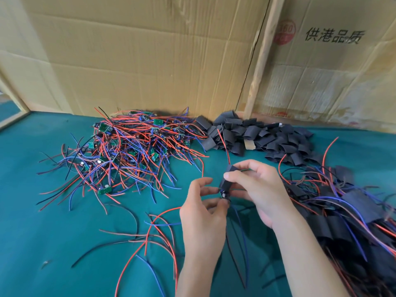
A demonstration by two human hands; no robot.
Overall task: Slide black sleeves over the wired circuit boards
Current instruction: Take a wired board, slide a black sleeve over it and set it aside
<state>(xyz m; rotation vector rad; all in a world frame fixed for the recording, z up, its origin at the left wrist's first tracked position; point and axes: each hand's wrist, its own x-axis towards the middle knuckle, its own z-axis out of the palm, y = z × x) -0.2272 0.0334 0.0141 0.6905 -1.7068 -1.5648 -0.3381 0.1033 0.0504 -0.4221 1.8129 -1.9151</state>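
My right hand pinches a black sleeve above the green table, thumb on its upper end. The sleeve sits partly over a wired circuit board, whose lower end shows below it. My left hand grips that lower end with its fingertips. Red wires stick out of the sleeve's top; blue and black wires hang down below my hands. A tangled heap of bare green boards with red, blue and black wires lies at the left. A pile of empty black sleeves lies behind my hands.
A heap of sleeved boards with wires fills the right side. Loose wired pieces lie on the green cloth at the front left. Cardboard walls and a wooden post close off the back.
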